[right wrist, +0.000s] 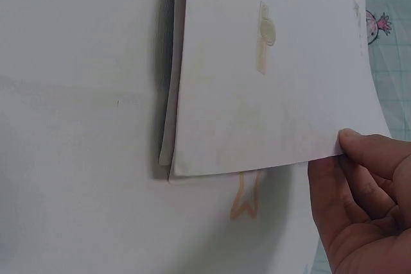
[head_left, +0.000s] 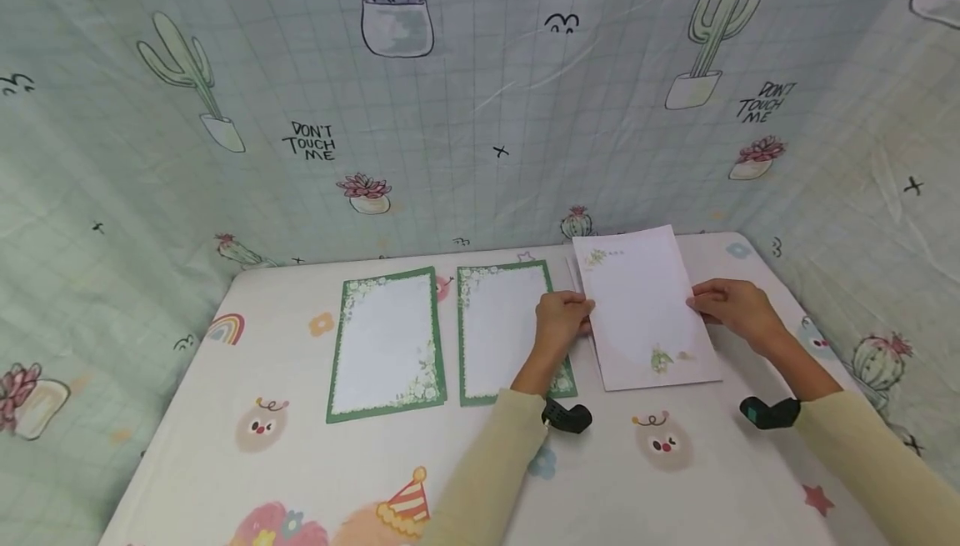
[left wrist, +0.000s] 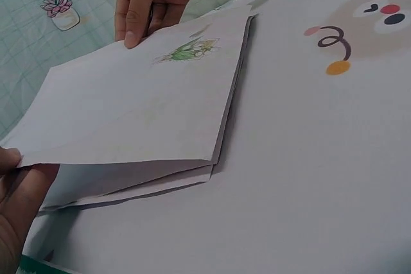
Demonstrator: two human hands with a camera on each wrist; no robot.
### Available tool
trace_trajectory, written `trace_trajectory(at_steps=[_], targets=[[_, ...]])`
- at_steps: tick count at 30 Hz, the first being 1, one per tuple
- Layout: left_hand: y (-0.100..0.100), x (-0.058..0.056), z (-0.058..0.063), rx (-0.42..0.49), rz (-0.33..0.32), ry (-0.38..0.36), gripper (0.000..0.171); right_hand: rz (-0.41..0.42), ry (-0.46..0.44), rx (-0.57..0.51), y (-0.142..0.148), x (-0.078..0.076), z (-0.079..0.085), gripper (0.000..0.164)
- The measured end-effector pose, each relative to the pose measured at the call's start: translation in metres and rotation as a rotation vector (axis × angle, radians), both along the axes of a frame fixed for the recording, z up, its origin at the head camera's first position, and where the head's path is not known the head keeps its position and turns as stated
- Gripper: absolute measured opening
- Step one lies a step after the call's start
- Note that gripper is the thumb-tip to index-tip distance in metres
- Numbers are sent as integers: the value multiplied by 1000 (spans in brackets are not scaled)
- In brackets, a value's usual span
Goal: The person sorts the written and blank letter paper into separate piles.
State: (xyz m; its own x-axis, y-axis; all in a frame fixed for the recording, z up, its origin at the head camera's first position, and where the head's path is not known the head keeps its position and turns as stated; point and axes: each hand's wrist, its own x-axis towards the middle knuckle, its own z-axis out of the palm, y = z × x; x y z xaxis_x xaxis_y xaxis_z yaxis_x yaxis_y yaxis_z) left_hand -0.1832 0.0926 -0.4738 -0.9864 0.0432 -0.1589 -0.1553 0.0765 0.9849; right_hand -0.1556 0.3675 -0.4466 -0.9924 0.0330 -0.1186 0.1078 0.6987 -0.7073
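1. Lying toward the table [head_left: 288, 371]'s far edge, a green-bordered sheet [head_left: 386, 344].
2. Beside it, a second green-bordered sheet [head_left: 498, 329], partly hidden by the left hand [head_left: 561, 319].
3. Thumb above, fingers curled below, that hand pinches a printed white sheet [head_left: 641, 304] by its left edge near the table's far right corner, more paper [left wrist: 144, 187] showing beneath.
4. The right hand [head_left: 733, 306] likewise pinches its right edge.
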Motion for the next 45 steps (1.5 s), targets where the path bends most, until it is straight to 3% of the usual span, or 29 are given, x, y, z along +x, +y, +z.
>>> trace_trajectory(at_steps=[10,19,34,45], targets=[[-9,1,-2,68,-31,65,11,-27,8,8,-4,2,-10,42],[-8,-6,-5,67,-29,63,10,-43,54,29,-5,0,-10,37],[-5,-14,-1,-130,-36,63,6,-69,49,23,-6,-5,-19,36],[-1,-14,-3,-156,-47,41,7,-81,25,56,-6,-5,-20,36]])
